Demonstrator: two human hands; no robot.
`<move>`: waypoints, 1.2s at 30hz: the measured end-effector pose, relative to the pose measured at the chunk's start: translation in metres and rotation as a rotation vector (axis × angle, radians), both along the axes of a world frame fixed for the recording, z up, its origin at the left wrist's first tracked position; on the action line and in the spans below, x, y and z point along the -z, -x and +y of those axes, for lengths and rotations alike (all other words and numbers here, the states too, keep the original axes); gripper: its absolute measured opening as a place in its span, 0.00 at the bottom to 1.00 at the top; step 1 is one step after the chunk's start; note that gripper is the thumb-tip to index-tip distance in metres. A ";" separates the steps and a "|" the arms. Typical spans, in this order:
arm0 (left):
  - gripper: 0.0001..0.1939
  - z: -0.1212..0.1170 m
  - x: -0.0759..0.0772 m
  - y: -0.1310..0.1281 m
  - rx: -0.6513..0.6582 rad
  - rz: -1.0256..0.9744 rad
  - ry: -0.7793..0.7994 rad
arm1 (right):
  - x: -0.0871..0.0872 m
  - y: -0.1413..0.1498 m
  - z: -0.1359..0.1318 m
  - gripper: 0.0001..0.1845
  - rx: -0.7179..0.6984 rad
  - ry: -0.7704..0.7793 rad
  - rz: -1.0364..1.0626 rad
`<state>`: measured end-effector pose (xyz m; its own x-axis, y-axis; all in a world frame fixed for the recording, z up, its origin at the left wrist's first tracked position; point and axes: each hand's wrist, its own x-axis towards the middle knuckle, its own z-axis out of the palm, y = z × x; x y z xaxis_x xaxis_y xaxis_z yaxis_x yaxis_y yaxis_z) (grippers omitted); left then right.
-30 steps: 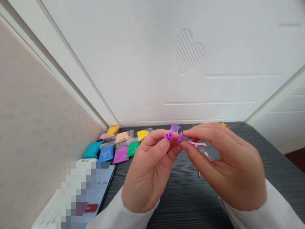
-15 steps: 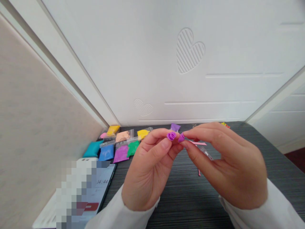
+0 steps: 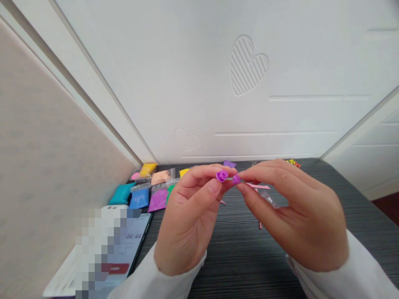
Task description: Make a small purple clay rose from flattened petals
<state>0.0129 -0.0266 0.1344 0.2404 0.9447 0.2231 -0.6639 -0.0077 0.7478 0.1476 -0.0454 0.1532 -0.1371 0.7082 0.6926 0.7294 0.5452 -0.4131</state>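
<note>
My left hand pinches a small purple clay rose between thumb and forefinger, its spiral petals facing me. Close on its right is a second purple clay piece, cone-like, held at the thumb and fingertips of my right hand. A thin greyish line, perhaps a wire or stick, spans the narrow gap between the two pieces. Both hands are raised over the dark table, and the fingers hide part of each piece.
Packets of coloured clay, such as a blue one and a teal one, lie at the back left. A phone sits at left. Pink strips and a clear plastic piece are by my right hand. A white panel rises behind.
My left hand has shifted slightly left with the rose, widening the gap to the other purple piece and exposing the thin grey line. The right hand has barely moved.
</note>
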 end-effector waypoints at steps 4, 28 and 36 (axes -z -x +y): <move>0.08 0.000 -0.001 0.000 0.009 0.011 0.016 | 0.000 0.000 0.000 0.08 -0.013 -0.001 0.005; 0.08 -0.001 0.000 0.001 0.013 0.043 -0.048 | 0.002 -0.001 0.002 0.07 -0.037 -0.064 0.032; 0.09 -0.001 -0.001 0.003 -0.012 0.088 -0.067 | 0.002 0.001 0.002 0.09 -0.060 -0.081 0.026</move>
